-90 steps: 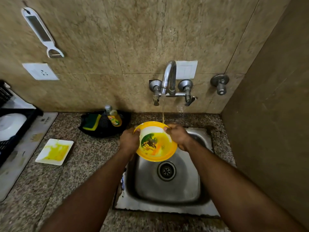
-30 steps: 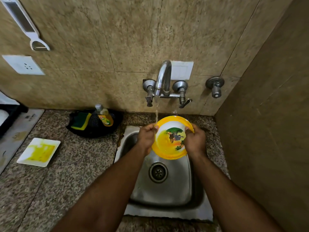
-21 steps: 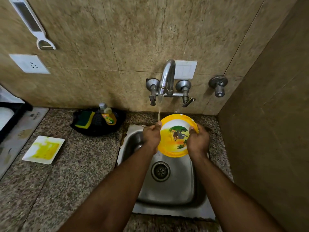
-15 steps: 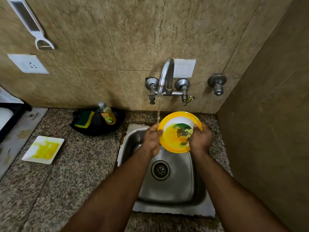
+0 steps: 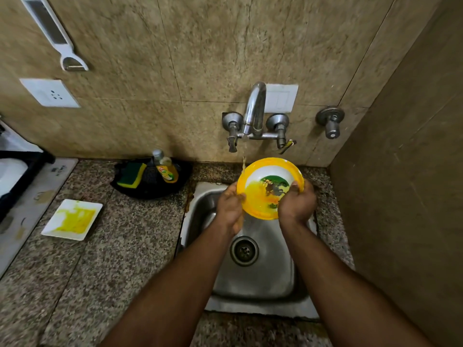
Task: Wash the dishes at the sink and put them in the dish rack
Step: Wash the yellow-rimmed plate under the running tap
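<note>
Bowl has tilted upright, hollow facing the camera.

Both hands hold a yellow-rimmed bowl tilted over the steel sink, the left hand gripping its left edge and the right hand its right edge. A thin stream from the tap lands on the bowl's left rim. On the granite counter to the left lie a stained white square plate and a black tray with a sponge and a soap bottle
</note>
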{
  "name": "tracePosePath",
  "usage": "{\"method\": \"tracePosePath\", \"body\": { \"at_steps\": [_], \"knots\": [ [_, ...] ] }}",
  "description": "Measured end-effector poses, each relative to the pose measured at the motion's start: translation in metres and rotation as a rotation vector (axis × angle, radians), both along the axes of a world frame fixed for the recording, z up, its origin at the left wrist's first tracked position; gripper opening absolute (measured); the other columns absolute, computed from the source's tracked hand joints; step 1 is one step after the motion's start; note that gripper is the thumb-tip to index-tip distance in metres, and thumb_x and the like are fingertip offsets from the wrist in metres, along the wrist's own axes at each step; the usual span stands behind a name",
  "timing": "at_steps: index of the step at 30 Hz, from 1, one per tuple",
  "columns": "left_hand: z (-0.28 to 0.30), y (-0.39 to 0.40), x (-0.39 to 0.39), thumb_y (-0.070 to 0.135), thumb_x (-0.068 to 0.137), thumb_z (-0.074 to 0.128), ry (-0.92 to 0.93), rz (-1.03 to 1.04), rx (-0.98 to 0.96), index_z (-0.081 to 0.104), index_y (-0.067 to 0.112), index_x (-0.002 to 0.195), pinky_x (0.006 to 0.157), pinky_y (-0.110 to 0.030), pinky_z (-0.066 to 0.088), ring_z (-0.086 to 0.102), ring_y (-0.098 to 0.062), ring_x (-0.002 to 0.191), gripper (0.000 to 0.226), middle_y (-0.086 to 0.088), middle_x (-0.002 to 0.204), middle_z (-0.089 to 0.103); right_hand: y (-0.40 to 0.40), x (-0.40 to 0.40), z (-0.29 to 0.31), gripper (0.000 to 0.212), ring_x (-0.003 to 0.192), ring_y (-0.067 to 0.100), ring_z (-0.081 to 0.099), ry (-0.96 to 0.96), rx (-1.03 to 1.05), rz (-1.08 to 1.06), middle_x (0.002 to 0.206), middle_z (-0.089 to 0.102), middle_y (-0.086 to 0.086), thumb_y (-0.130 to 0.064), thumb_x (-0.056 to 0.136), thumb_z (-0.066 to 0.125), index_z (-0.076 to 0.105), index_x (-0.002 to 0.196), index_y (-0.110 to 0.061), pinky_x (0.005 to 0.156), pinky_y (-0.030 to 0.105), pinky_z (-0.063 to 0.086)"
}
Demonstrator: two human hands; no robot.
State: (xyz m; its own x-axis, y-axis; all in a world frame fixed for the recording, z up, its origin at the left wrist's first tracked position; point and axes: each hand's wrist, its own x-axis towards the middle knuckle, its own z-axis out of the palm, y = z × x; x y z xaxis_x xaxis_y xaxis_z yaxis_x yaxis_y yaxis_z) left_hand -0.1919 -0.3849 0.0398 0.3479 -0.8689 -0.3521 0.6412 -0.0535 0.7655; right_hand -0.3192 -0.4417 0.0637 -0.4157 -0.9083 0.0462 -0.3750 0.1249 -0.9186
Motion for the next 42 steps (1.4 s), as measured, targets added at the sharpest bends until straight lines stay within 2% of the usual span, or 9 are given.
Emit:
{"method": "tracePosePath", "body": {
  "at_steps": [9, 15, 20, 24, 29, 36, 38, 40, 42],
  "knots": [
    [-0.007, -0.024, 0.004, 0.029, 0.097, 0.07, -0.31, 0.333, 0.429, 0.069, 0.019, 0.068, 0.078, -0.034, 0.058, 0.063, -0.017, 0.071, 0.03, 0.004, 0.067, 0.068, 0.032, 0.026, 0.005, 0.027, 0.096, 0.043, 0.067, -0.036, -0.015, -0.065, 0.112, 0.07, 0.025, -0.02, 0.104, 0.052, 0.058, 0.126, -0.005, 0.075, 0.038, 0.048],
    [0.001, -0.018, -0.004, 0.004, 0.103, 0.051, -0.241, 0.11, 0.209, 0.067, 0.016, 0.108, 0.096, -0.055, 0.056, 0.069, -0.033, 0.101, 0.02, -0.015, 0.113, 0.072, 0.016, 0.025, 0.006, 0.032, 0.105, 0.043, 0.066, -0.14, 0.108, -0.096, 0.121, 0.067, 0.026, -0.022, 0.104, 0.05, 0.055, 0.13, -0.005, 0.085, 0.04, 0.051],
    [-0.002, -0.014, 0.032, 0.03, 0.099, 0.063, -0.47, 0.13, 0.335, 0.071, 0.008, 0.121, 0.096, -0.052, 0.057, 0.071, -0.029, 0.102, 0.032, -0.007, 0.11, 0.075, 0.003, 0.015, -0.009, 0.039, 0.101, 0.037, 0.07, -0.212, 0.301, 0.192, 0.104, 0.076, 0.013, -0.035, 0.079, 0.063, 0.074, 0.106, -0.009, 0.091, 0.049, 0.056],
    [-0.003, -0.017, 0.048, 0.038, 0.096, 0.067, -0.503, 0.069, 0.342, 0.075, 0.011, 0.114, 0.091, -0.054, 0.06, 0.072, -0.027, 0.097, 0.033, -0.01, 0.105, 0.078, -0.009, 0.009, -0.019, 0.012, 0.099, 0.032, 0.072, -0.376, 0.391, 0.325, 0.093, 0.076, 0.001, -0.028, 0.092, 0.072, 0.073, 0.082, -0.022, 0.092, 0.052, 0.058],
    [-0.015, -0.02, 0.015, 0.028, 0.101, 0.06, -0.285, 0.191, 0.312, 0.064, 0.011, 0.132, 0.096, -0.048, 0.056, 0.069, -0.032, 0.11, 0.036, -0.011, 0.122, 0.072, -0.005, 0.023, -0.003, 0.022, 0.097, 0.028, 0.068, -0.463, 0.302, 0.03, 0.099, 0.069, 0.003, -0.026, 0.098, 0.067, 0.073, 0.113, -0.01, 0.096, 0.045, 0.056],
    [-0.003, -0.037, 0.017, 0.044, 0.097, 0.066, -0.427, 0.39, 0.393, 0.066, 0.016, 0.068, 0.069, -0.031, 0.049, 0.057, -0.015, 0.066, 0.04, 0.003, 0.064, 0.063, 0.015, 0.036, 0.003, 0.023, 0.091, 0.028, 0.066, -0.466, 0.211, -0.158, 0.1, 0.073, 0.014, -0.017, 0.098, 0.066, 0.074, 0.112, -0.001, 0.083, 0.031, 0.052],
    [0.001, -0.041, 0.01, 0.03, 0.102, 0.061, -0.333, 0.328, 0.333, 0.072, 0.014, 0.096, 0.082, -0.034, 0.054, 0.064, -0.018, 0.086, 0.02, -0.004, 0.093, 0.073, 0.01, 0.039, 0.005, 0.028, 0.096, 0.027, 0.066, -0.503, 0.213, -0.223, 0.107, 0.073, 0.017, -0.018, 0.099, 0.066, 0.071, 0.118, 0.001, 0.083, 0.029, 0.049],
    [0.007, -0.038, -0.003, 0.016, 0.106, 0.053, -0.213, 0.271, 0.31, 0.056, 0.011, 0.141, 0.103, -0.041, 0.051, 0.062, -0.024, 0.116, 0.035, -0.004, 0.132, 0.063, 0.005, 0.039, 0.01, 0.034, 0.102, 0.028, 0.065, -0.518, 0.208, -0.284, 0.119, 0.071, 0.021, -0.02, 0.099, 0.066, 0.068, 0.124, 0.003, 0.082, 0.024, 0.042],
    [0.0, -0.035, -0.009, 0.014, 0.107, 0.05, -0.182, 0.266, 0.303, 0.045, 0.01, 0.151, 0.109, -0.046, 0.048, 0.058, -0.028, 0.127, 0.044, -0.006, 0.143, 0.058, 0.003, 0.037, 0.009, 0.036, 0.11, 0.035, 0.065, -0.506, 0.198, -0.276, 0.122, 0.07, 0.024, -0.021, 0.1, 0.064, 0.067, 0.125, 0.004, 0.082, 0.024, 0.039]
  ]
}}
